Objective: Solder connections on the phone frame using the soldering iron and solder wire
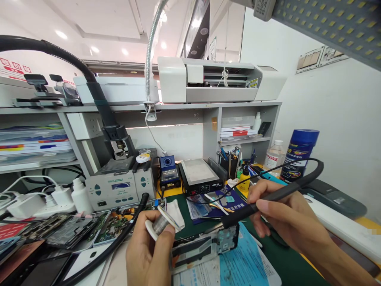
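Observation:
My left hand (150,252) is closed round a spool of solder wire (161,225), pinched between thumb and fingers. Just beside that hand, a phone frame (202,251) with its inside showing stands tilted on edge over a blue and white sheet (238,262); whether the lower fingers also grip it is hidden. My right hand (285,212) holds a soldering iron (264,201) by its black handle like a pen. The iron's metal end points down and left at the phone's upper edge; I cannot tell whether its tip touches.
Phone boards and parts (119,224) lie at left, crossed by a thick black hose (131,226). Behind are a rework station (119,186), a blue soldering station (169,174) and a heating plate (199,171). A blue spray can (300,155) and yellow bottle (244,178) stand right.

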